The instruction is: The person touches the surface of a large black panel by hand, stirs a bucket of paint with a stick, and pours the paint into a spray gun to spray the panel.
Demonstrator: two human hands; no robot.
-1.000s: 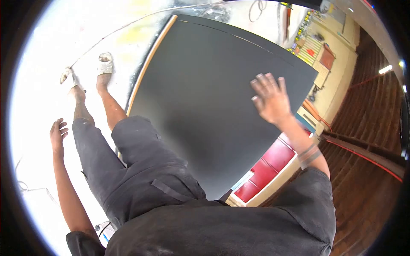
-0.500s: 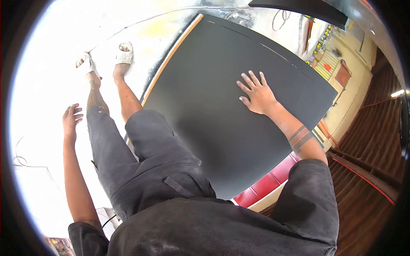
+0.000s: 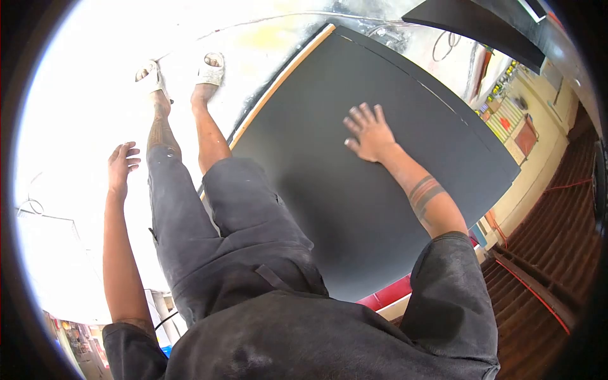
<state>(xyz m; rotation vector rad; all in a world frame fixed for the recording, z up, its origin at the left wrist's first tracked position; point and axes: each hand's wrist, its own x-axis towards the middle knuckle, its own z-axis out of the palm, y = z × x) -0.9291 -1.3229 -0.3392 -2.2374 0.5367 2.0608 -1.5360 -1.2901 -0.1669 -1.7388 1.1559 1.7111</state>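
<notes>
The floor (image 3: 82, 126) is pale and brightly lit, almost washed out at the left (whatever detail it has there is lost in glare), with a faint yellow patch (image 3: 272, 37) and dark smudges farther along. A thin line (image 3: 272, 19) crosses it, and a loop (image 3: 446, 47) lies at the upper right. Beyond stands a cream wall (image 3: 535, 171), near a striped panel (image 3: 503, 120) and a reddish-brown board (image 3: 526, 137). Brown ribbed sheeting (image 3: 563, 215) fills the right, crossed by a dark beam (image 3: 538, 282) and a red line (image 3: 538, 299). Blurred clutter (image 3: 82, 342) shows at the lower left.
</notes>
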